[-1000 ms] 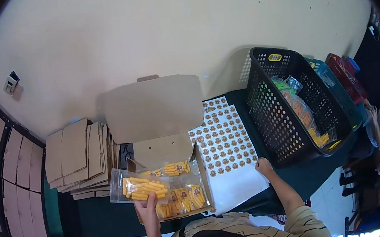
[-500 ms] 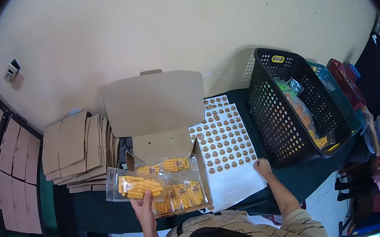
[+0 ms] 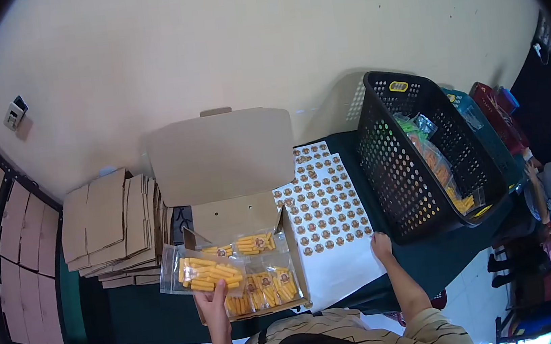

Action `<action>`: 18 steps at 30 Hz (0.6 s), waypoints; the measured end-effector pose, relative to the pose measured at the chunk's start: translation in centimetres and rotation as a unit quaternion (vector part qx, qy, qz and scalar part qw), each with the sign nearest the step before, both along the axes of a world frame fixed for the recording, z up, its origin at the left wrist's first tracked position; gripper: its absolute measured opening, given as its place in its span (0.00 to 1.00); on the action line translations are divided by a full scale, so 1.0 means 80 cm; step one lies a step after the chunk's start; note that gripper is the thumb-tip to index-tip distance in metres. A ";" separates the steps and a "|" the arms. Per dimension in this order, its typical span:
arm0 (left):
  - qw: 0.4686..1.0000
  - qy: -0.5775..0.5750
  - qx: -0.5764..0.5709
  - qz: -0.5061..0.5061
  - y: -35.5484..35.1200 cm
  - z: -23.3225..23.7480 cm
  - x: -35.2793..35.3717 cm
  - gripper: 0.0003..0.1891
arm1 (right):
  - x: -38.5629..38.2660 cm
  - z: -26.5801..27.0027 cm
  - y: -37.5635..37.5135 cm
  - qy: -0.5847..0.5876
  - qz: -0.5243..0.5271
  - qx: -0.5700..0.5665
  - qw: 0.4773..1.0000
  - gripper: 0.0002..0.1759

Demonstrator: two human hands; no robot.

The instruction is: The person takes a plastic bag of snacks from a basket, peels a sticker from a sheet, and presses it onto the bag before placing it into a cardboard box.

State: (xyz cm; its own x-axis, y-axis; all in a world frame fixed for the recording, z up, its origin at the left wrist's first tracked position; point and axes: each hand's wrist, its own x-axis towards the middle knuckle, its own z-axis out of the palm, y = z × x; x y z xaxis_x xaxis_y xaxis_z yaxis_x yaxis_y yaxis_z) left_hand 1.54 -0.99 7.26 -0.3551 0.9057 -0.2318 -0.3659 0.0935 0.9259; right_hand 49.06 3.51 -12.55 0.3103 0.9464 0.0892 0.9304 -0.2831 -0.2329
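My left hand (image 3: 214, 304) grips a clear zip bag of yellow stick snacks (image 3: 209, 272), the thumb lying across its front. The bag is over the left side of an open cardboard box (image 3: 222, 154), whose lid stands up at the back. Inside the box lie several more snack bags (image 3: 268, 287) with round labels. My right hand (image 3: 382, 245) is at the right edge of a white sheet of round stickers (image 3: 330, 261). Its fingers are curled together; whatever they may pinch is too small to make out.
Folded cardboard boxes (image 3: 101, 222) are stacked left of the open box. A tall black perforated basket (image 3: 394, 165) with bagged goods stands at the right, beside a green crate (image 3: 481, 128). Boxes fill a rack (image 3: 25, 268) at far left. Another person (image 3: 549, 192) is at far right.
The snack bag in my left hand has shifted slightly right and down, nearer the box. My right hand stays at the sticker sheet's edge. The view has tilted a little.
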 end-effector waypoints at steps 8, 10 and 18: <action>0.999 0.013 0.029 -0.019 0.003 -0.002 0.018 0.19 | 0.014 -0.003 -0.001 0.076 -0.065 0.015 0.995 0.08; 0.994 0.011 0.025 -0.105 0.003 0.008 0.025 0.19 | 0.012 -0.004 0.000 0.106 -0.049 0.085 0.989 0.07; 0.990 0.026 0.008 -0.136 0.016 0.008 0.045 0.17 | -0.122 0.131 0.017 0.787 -0.028 0.115 0.606 0.05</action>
